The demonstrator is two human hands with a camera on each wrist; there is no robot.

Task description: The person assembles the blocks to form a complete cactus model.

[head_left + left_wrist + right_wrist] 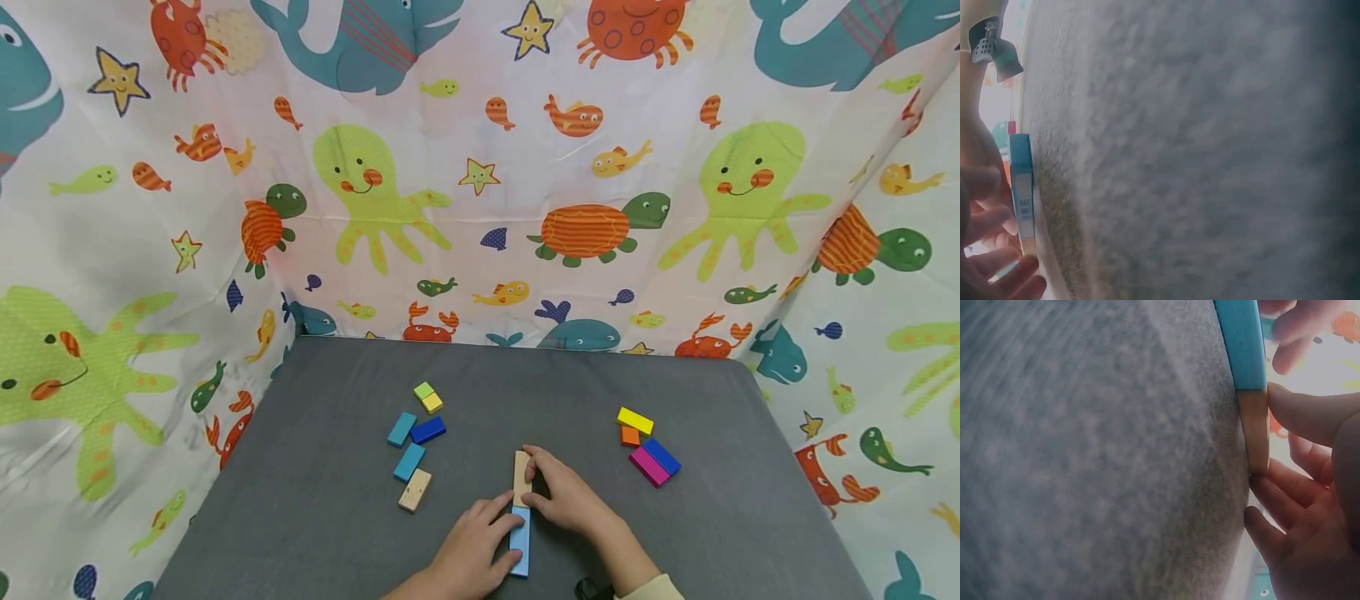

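A light blue block (519,542) and a natural wooden block (521,479) lie end to end in one straight line on the grey table. My left hand (471,546) rests on the light blue block from the left, thumb and fingertips on its top, with the index fingertip near the joint. My right hand (566,493) holds the wooden block, thumb by its near end and fingers curled at its far end. In the right wrist view, the light blue block (1244,347) meets the wooden block (1255,428) end to end.
To the left lie several blocks: green (423,390), yellow (432,403), dark blue (428,430), teal (408,462) and wooden (415,491). At right, yellow (635,421), orange (629,436), blue (662,457) and magenta (648,467) blocks sit together. A patterned curtain (480,275) borders the table (337,550).
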